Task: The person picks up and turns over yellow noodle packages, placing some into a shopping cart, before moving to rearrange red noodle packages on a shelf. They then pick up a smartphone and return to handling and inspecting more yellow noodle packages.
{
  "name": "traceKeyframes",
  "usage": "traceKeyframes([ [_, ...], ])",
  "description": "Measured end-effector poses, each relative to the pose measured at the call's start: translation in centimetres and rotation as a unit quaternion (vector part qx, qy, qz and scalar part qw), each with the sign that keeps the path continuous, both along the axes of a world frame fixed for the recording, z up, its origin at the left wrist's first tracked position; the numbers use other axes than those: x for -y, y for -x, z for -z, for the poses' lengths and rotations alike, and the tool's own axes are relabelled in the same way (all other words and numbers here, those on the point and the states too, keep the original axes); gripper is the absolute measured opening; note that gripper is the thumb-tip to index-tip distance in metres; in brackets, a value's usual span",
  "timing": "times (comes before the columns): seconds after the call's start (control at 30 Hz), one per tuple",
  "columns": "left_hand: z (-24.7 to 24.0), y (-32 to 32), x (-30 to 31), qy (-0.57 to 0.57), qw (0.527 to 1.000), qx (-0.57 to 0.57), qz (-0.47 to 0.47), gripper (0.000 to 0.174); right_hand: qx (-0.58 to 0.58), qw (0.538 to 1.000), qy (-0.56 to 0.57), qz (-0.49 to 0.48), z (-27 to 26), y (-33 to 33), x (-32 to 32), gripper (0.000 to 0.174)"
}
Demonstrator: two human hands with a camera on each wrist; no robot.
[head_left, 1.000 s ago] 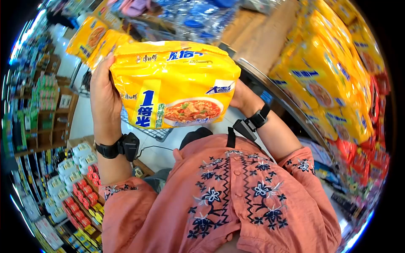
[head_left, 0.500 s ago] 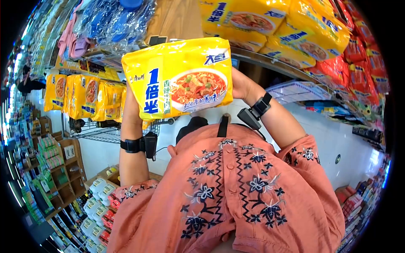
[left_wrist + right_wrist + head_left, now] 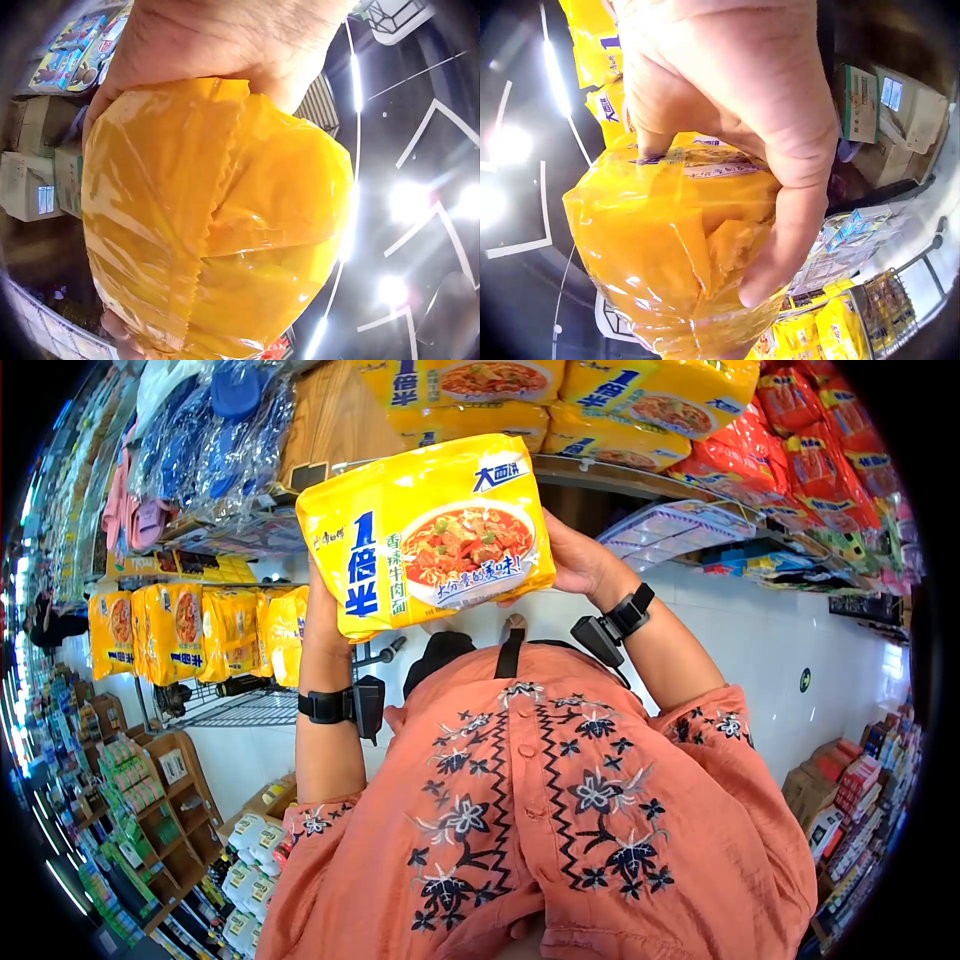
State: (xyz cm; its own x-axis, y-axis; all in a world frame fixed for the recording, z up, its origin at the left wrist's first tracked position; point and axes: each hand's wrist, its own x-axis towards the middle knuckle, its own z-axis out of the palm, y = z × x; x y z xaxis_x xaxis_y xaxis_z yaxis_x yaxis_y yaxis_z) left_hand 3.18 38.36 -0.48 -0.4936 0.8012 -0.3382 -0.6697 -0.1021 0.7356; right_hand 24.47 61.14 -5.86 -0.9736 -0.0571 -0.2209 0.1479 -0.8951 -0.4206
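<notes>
A big yellow multipack of instant noodles (image 3: pixel 430 535) is held up at chest height in front of the store shelf, its printed face toward me. My left hand (image 3: pixel 322 610) grips its left end; the left wrist view shows that hand (image 3: pixel 225 45) wrapped over the pack's crinkled back seam (image 3: pixel 210 217). My right hand (image 3: pixel 575 560) grips the right end, and in the right wrist view its fingers (image 3: pixel 780 187) curl round the pack (image 3: pixel 682 255) from behind. The shelf (image 3: pixel 610 478) just above holds more of the same yellow packs (image 3: pixel 650 395).
Red noodle packs (image 3: pixel 800 450) fill the shelf to the right. A wire rack (image 3: pixel 240 705) with more yellow packs (image 3: pixel 180 625) stands at left, slippers in plastic (image 3: pixel 215 440) hang above it. Low wooden displays (image 3: pixel 160 810) with goods line the left aisle; white floor (image 3: pixel 780 660) lies right.
The view has swung from the side rack toward the shelf. The pack, held by both hands throughout, has been turned upright and raised closer to the shelf's yellow packs.
</notes>
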Motion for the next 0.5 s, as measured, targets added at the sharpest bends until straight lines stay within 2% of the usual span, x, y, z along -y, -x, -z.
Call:
traceKeyframes([
  [0.1,-0.5,-0.5,-0.6,-0.015,0.999,0.025,0.029,0.063,0.001,1.000,-0.013,0.003,-0.3,-0.9,0.0,0.064],
  [0.23,-0.2,-1.1,-1.1,0.014,1.000,0.000,0.009,0.066,0.029,0.999,-0.043,-0.007,-0.5,-1.5,-0.3,0.064],
  [0.3,-0.1,-1.3,-1.1,-0.012,0.998,0.063,0.015,0.054,0.048,0.996,-0.073,-0.008,-0.4,-1.9,-0.5,0.064],
  [0.5,-0.8,-2.2,-1.6,0.022,1.000,0.019,0.007,0.060,0.094,0.981,-0.171,-0.009,-1.4,-2.5,-1.0,0.065],
])
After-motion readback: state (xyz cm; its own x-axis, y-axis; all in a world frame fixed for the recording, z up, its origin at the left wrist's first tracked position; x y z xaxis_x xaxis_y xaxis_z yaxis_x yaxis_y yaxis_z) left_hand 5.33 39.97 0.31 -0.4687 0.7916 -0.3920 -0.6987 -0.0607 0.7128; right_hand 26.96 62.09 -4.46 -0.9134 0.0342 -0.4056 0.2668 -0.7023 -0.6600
